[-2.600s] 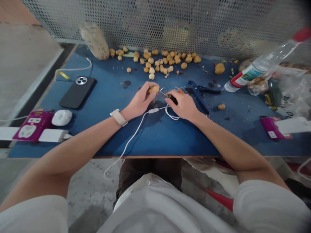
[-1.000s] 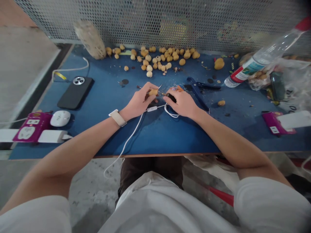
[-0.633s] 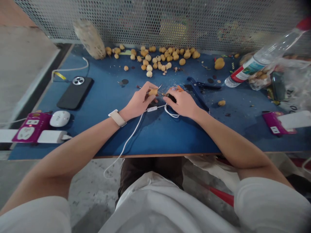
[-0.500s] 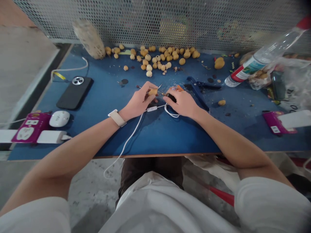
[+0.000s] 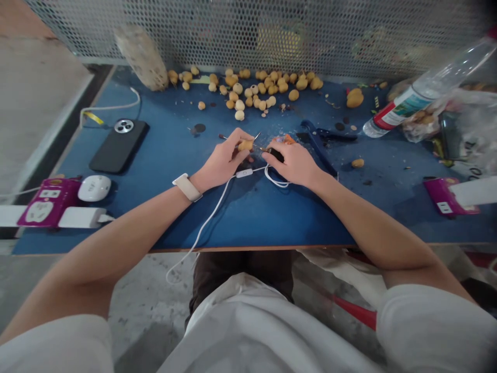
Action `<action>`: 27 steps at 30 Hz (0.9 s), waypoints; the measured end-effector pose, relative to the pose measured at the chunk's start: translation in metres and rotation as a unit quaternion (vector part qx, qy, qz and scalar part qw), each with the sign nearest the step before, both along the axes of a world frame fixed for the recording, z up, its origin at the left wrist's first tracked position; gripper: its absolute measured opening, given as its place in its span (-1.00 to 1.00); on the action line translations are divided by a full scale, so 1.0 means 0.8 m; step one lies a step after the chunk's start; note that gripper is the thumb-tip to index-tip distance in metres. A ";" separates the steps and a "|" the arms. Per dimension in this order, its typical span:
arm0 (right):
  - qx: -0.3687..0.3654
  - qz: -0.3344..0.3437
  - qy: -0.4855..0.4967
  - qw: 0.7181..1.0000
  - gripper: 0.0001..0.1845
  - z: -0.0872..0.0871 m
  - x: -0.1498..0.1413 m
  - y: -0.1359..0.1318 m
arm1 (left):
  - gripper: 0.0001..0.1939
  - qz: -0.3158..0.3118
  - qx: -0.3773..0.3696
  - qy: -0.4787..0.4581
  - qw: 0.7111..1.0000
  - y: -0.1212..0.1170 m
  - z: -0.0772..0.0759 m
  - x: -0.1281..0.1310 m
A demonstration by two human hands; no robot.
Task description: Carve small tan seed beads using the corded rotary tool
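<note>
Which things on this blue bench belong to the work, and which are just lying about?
Part of the work:
left hand holding a small tan round ball
right hand on a black corded tool with a metal tip
white cable
matching tan balls

Lying about:
black smartphone
magenta power strip
clear plastic bottle
blue-handled pliers

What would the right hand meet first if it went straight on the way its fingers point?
The round tan nut held in the left hand, it seems: the dark-handled tool in the right hand points at it.
</note>
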State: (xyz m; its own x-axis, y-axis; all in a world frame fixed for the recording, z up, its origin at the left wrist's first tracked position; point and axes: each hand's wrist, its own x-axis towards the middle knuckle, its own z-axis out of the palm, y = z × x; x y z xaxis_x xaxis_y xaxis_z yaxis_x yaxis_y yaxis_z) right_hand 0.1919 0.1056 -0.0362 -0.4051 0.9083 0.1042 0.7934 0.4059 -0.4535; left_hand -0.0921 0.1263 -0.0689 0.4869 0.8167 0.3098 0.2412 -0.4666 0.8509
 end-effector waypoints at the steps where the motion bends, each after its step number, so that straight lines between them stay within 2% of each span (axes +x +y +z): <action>1: 0.000 0.000 0.000 1.000 -0.47 0.000 0.000 0.000 | -0.71 0.001 0.002 0.001 1.000 0.000 0.000 0.000; 9: 0.015 -0.003 0.001 1.000 -0.48 -0.006 0.002 0.003 | -0.73 -0.002 0.015 0.000 1.000 0.003 -0.006 -0.001; 18: 0.007 0.004 0.001 1.000 -0.41 -0.002 0.003 0.002 | -0.72 0.002 0.022 0.024 0.999 0.001 0.002 -0.002; 27: -0.001 0.006 -0.006 1.000 -0.39 0.001 0.000 0.001 | -0.71 0.003 0.030 0.032 0.999 0.007 -0.007 -0.004</action>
State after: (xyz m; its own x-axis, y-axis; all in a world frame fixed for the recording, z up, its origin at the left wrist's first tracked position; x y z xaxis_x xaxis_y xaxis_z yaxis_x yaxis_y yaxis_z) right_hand 0.1921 0.1063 -0.0356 -0.4176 0.9035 0.0970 0.7933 0.4145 -0.4459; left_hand -0.0950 0.1315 -0.0743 0.5028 0.8000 0.3274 0.2971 -0.5156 0.8037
